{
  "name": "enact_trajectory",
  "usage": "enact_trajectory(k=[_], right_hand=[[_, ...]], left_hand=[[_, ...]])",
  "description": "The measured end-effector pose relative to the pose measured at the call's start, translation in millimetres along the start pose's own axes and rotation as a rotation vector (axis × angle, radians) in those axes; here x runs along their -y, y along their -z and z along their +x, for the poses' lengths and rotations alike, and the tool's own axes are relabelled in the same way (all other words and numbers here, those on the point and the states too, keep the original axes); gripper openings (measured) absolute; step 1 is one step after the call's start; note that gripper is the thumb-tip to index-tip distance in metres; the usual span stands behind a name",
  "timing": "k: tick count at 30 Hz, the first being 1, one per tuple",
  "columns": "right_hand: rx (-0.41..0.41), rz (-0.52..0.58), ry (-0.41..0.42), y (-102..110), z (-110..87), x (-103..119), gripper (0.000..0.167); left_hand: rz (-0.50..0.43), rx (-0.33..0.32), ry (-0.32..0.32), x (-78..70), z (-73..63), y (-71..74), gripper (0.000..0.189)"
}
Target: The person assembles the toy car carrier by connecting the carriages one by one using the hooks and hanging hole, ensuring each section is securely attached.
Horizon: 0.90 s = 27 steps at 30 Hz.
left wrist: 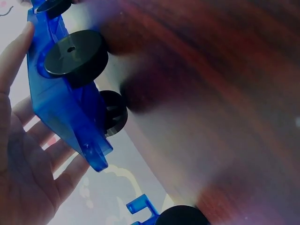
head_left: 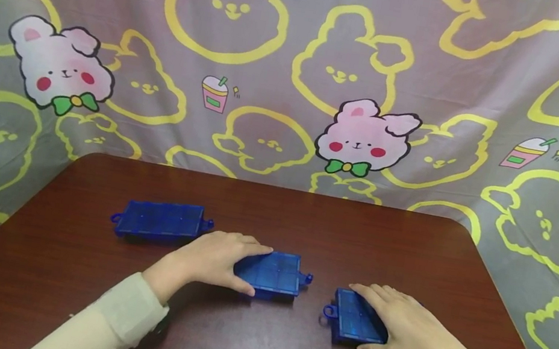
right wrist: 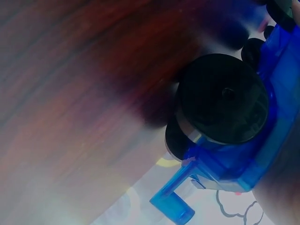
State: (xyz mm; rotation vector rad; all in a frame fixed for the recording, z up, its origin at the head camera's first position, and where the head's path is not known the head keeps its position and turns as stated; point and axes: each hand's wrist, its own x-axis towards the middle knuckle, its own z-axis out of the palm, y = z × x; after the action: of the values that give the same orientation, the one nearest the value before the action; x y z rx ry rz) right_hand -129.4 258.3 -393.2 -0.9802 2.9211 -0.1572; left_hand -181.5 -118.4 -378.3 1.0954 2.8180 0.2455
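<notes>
In the head view, my left hand (head_left: 211, 258) grips a translucent blue toy wagon (head_left: 276, 274) across its left half, thumb along the near side and fingers along the far side. A small peg coupling sticks out from its right end. Black wheels (left wrist: 77, 58) show under it in the left wrist view. Farther right, my right hand (head_left: 411, 329) holds a second blue wagon (head_left: 353, 315) from its right side, covering that end. Its ring coupling (head_left: 328, 311) points left toward the first wagon, with a gap between them. The right wrist view shows this wagon's black wheel (right wrist: 225, 98) and peg coupling (right wrist: 180, 211).
A third blue wagon (head_left: 159, 220) stands on the brown wooden table (head_left: 274, 210) at the back left, behind my left hand, ring end left and peg end right. A patterned grey curtain (head_left: 271, 88) hangs just beyond the table's far edge and along both sides.
</notes>
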Motion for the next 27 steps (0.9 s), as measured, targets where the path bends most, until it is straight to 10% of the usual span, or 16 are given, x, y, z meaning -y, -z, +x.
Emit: enact_trajectory(k=[27], right_hand=[[-0.052, -0.015, -0.032, 8, 18.9, 5, 0.094]], left_hand=[[-0.044, 0.007, 0.009, -1.9, -0.7, -0.1, 0.084]])
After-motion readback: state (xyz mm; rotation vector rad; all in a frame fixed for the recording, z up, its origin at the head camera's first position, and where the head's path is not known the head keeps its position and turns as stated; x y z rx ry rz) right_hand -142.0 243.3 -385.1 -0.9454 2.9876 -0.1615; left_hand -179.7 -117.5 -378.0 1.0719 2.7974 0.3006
